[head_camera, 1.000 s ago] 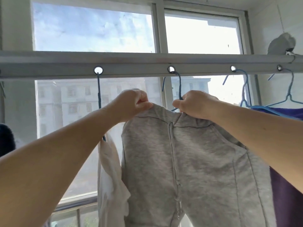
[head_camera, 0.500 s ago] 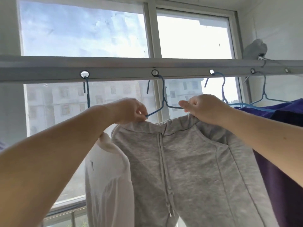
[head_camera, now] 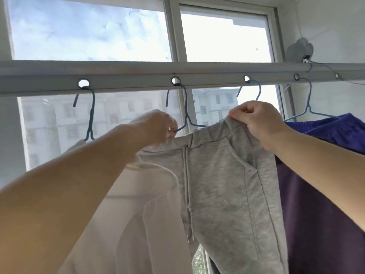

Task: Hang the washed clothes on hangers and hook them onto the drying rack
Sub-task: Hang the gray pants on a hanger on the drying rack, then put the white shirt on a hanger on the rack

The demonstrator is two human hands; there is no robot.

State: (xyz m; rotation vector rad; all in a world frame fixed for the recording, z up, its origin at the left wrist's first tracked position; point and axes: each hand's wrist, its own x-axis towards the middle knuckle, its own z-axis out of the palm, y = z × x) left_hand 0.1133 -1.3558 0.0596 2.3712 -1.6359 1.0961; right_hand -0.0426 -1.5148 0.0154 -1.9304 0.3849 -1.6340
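White garment [head_camera: 150, 204] left, purple garment [head_camera: 320, 184] right, flanking grey trousers [head_camera: 223, 175]

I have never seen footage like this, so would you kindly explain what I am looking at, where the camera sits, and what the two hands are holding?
There is no machine here: a person wears one wide-angle camera on the head, so you see their own bare arms reaching up. In front is a drying rack bar with round holes, set before a window. Blue hangers hook into those holes. The left hand pinches the end of the blue hanger and the waistband of the grey sweatpants. The right hand pinches the waistband's other side. A white garment hangs to the left on its own hanger, and a purple garment hangs to the right.
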